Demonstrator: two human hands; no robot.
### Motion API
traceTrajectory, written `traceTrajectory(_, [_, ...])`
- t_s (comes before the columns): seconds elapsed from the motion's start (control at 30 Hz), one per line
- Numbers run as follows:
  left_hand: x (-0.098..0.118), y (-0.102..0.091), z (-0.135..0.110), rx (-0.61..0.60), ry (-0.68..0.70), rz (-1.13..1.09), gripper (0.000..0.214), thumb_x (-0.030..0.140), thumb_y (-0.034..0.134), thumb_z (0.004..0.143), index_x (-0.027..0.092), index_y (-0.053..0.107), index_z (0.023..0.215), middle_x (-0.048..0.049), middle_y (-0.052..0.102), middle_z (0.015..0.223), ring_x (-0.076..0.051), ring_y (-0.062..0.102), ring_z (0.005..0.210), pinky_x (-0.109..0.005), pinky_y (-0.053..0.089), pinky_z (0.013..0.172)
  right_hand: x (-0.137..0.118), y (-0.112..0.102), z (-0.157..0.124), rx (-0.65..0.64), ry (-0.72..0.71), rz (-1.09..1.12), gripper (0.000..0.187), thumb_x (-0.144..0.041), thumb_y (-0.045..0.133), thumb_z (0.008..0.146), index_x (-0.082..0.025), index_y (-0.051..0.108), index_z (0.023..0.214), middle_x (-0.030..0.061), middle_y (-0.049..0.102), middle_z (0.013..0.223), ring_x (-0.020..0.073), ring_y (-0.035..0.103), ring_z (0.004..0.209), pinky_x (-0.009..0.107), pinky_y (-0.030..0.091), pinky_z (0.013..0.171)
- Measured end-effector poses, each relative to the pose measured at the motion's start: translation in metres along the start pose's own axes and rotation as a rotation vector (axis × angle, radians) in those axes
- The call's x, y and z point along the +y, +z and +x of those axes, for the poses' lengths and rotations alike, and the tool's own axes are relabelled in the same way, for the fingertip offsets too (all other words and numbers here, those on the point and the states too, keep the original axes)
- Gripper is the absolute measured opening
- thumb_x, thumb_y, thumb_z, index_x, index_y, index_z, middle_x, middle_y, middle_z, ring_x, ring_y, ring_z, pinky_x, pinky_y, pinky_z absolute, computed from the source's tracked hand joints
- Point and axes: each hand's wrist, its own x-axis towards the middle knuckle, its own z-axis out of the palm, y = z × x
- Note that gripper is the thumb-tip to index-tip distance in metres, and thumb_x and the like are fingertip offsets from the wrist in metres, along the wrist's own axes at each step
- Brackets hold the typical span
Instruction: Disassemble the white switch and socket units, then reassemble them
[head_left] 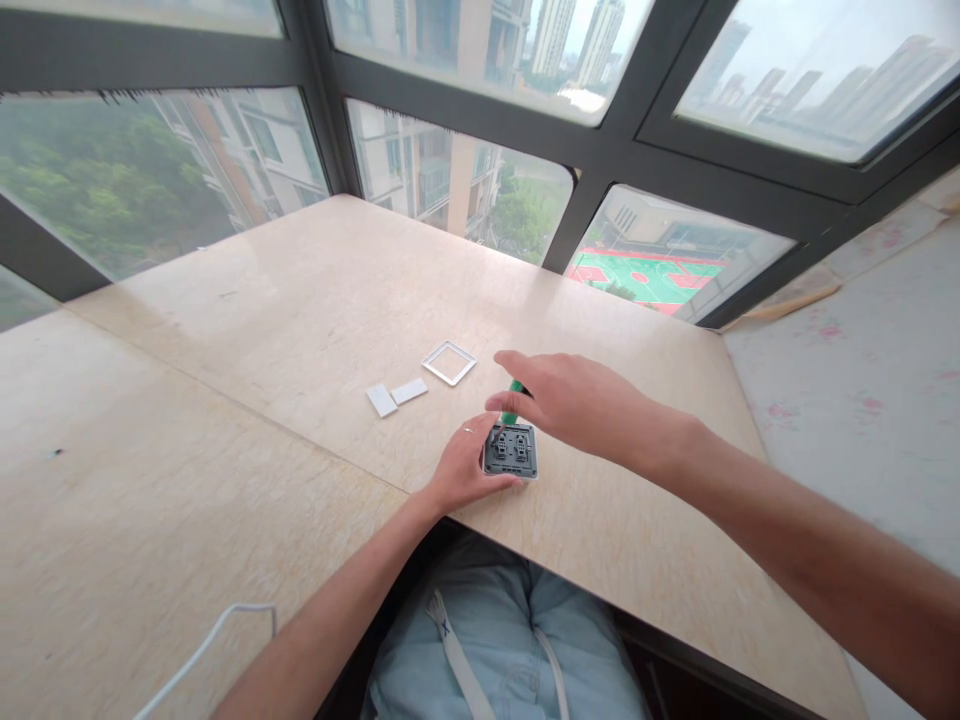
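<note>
A square wall switch body (512, 455), dark grey inside with a pale rim, lies near the front edge of the sill. My left hand (469, 465) grips its left side, thumb along the near edge and fingers at the far left corner. In my right hand (544, 390) is a screwdriver with a green and black handle (510, 405). Its shaft points down at the upper left part of the switch body; whether the tip sits in a screw is too small to tell.
Beyond the switch body lie a white square frame (437, 375) and two white rocker plates, one flat rectangle (382, 401) beside another (409, 391). A white cable (202, 645) runs at the lower left. Windows border the far side; a papered wall (847, 400) stands right.
</note>
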Motion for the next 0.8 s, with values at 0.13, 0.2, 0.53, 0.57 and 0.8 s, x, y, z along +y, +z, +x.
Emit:
traceTrajectory(0.13, [-0.002, 0.001, -0.001, 0.006, 0.003, 0.007, 0.095, 0.056, 0.085, 0.067, 0.02, 0.041, 0.144, -0.0173, 0.054, 0.142, -0.038, 0.051, 0.133, -0.055, 0.041, 0.111, 0.001, -0.004, 0.001, -0.016, 0.098, -0.124, 0.035, -0.042, 0.046, 0.102, -0.013, 0.065, 0.109, 0.0155, 0.072, 0.092, 0.0309, 0.071, 0.087, 0.035, 0.047, 0.069])
traceTrajectory(0.2, [-0.003, 0.002, -0.001, 0.007, 0.009, 0.009, 0.096, 0.057, 0.085, 0.067, 0.02, 0.041, 0.144, -0.0176, 0.054, 0.142, -0.038, 0.051, 0.132, -0.055, 0.041, 0.111, 0.008, -0.005, -0.002, -0.031, -0.025, -0.003, 0.023, -0.023, 0.056, 0.096, -0.015, 0.063, 0.116, 0.0153, 0.068, 0.117, 0.0263, 0.069, 0.098, 0.032, 0.049, 0.078])
traceTrajectory(0.53, [0.002, -0.001, 0.001, 0.0, 0.004, -0.012, 0.088, 0.055, 0.085, 0.067, 0.022, 0.046, 0.139, -0.0145, 0.058, 0.137, -0.036, 0.054, 0.128, -0.053, 0.044, 0.108, -0.001, 0.003, 0.003, 0.089, 0.068, -0.187, 0.044, -0.052, 0.044, 0.102, -0.014, 0.066, 0.106, 0.0137, 0.073, 0.088, 0.0301, 0.071, 0.08, 0.033, 0.043, 0.062])
traceTrajectory(0.57, [0.002, -0.001, 0.001, -0.002, 0.006, -0.016, 0.089, 0.055, 0.085, 0.067, 0.023, 0.045, 0.139, -0.0145, 0.058, 0.137, -0.036, 0.054, 0.128, -0.054, 0.043, 0.109, -0.001, 0.003, 0.004, 0.088, 0.092, -0.219, 0.048, -0.054, 0.042, 0.102, -0.014, 0.067, 0.102, 0.0138, 0.072, 0.083, 0.0308, 0.071, 0.078, 0.033, 0.042, 0.061])
traceTrajectory(0.8, [0.0, 0.001, 0.001, 0.011, 0.02, -0.011, 0.092, 0.055, 0.084, 0.068, 0.022, 0.042, 0.143, -0.016, 0.055, 0.141, -0.036, 0.052, 0.131, -0.054, 0.042, 0.11, 0.017, 0.0, -0.006, 0.01, -0.209, 0.162, 0.03, -0.009, 0.06, 0.088, -0.018, 0.064, 0.116, 0.0132, 0.06, 0.135, 0.022, 0.067, 0.104, 0.03, 0.049, 0.084])
